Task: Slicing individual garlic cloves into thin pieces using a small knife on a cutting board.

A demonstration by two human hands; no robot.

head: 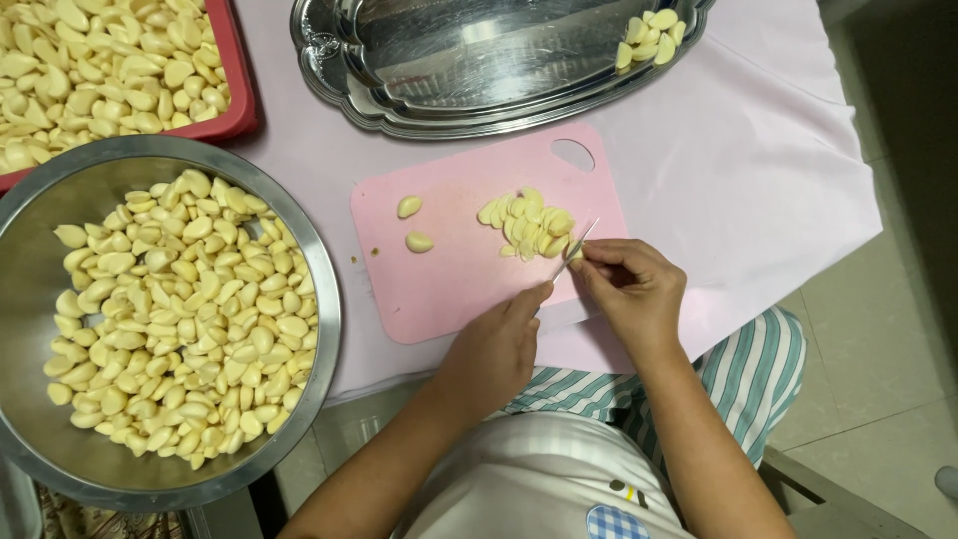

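Note:
On a pink cutting board lies a pile of garlic slices, with two whole peeled cloves to its left. My right hand grips a small thin-bladed knife whose tip points up at the edge of the sliced pile. My left hand rests on the board's near edge, fingertips stretched toward the knife blade; whether it pinches a piece of garlic is hidden.
A large steel bowl full of peeled cloves stands at the left. A red tray of cloves sits at the top left. A silver oval platter holds several cloves at its right end. A pale pink cloth covers the table.

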